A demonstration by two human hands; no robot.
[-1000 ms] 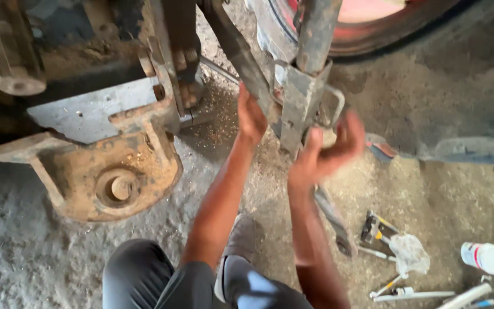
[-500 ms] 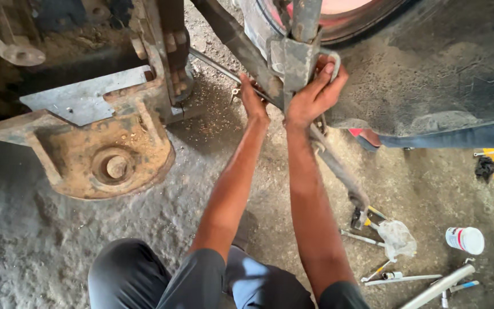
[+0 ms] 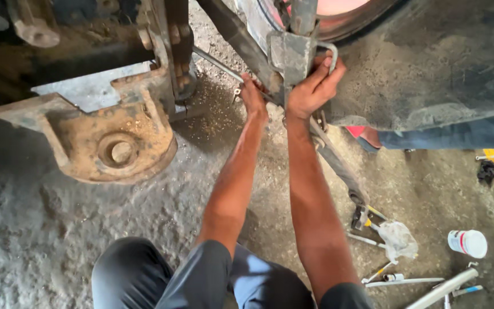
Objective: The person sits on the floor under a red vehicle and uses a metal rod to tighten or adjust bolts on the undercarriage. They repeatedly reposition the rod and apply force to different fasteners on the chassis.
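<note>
Right hand (image 3: 314, 86) has its grip closed around the metal bracket (image 3: 293, 54) and its U-shaped pin (image 3: 331, 52) by the tyre (image 3: 430, 63). Left hand (image 3: 254, 94) grips a small wrench (image 3: 236, 91), just beside it. Rusty hub (image 3: 112, 146) sits left; loose tools (image 3: 384, 252) lie on the floor.

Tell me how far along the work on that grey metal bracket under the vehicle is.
Done: nothing can be confirmed as finished. In hand: the right hand grips the grey metal bracket at its bent steel pin, while the left hand holds a small wrench beside it. Left: the bracket remains on the dark bar; loose tools lie on the concrete floor.
</note>
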